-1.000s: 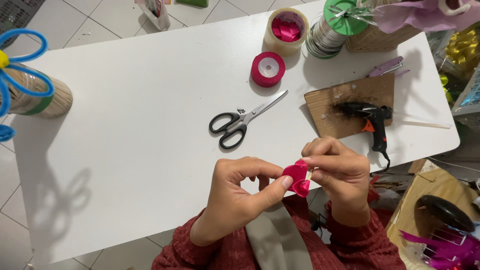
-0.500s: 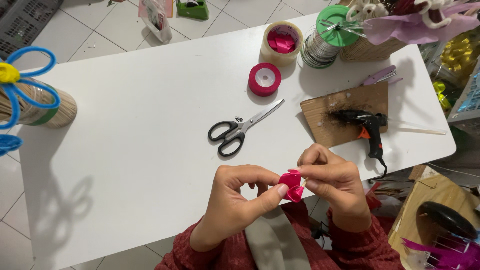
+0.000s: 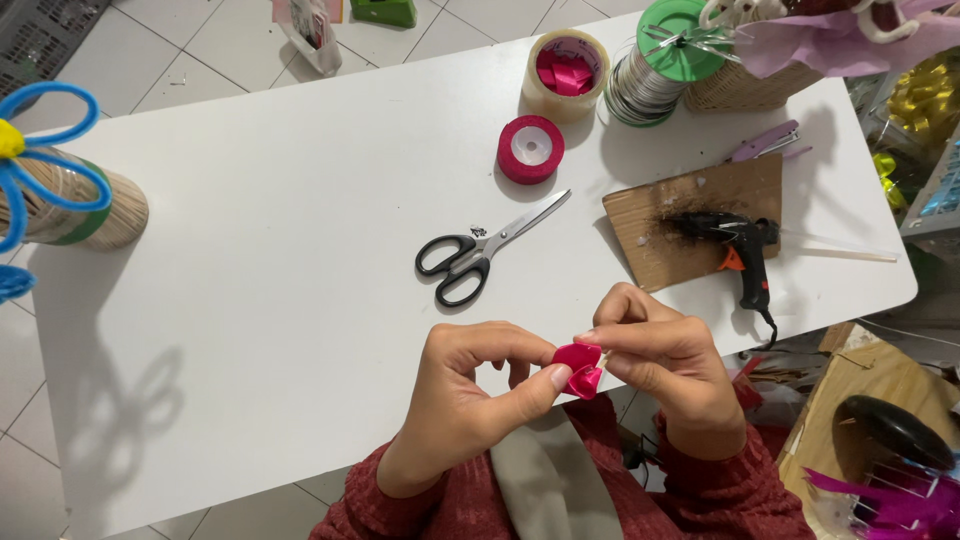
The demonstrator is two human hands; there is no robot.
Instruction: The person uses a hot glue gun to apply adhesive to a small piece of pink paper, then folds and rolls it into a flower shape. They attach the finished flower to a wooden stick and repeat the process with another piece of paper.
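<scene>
Hands barely shifted since earlier frame; pink ribbon (image 3: pixel 579 368) being pinched tight by left hand (image 3: pixel 470 400) and right hand (image 3: pixel 665 365) over table (image 3: pixel 300 250) edge.

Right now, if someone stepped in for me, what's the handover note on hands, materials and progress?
Left hand: thumb and fingers pinch the pink ribbon piece from the left.
Right hand: pinches the same piece from the right, just off the table's near edge.
On the table: scissors in the middle, pink ribbon roll beyond them, tape roll with pink scraps inside, glue gun lying on cardboard to the right.
Done: the ribbon is folded into a small bud-like shape.
Left: it is held only by fingers; no glue is visible on it, and the gun lies untouched.
</scene>
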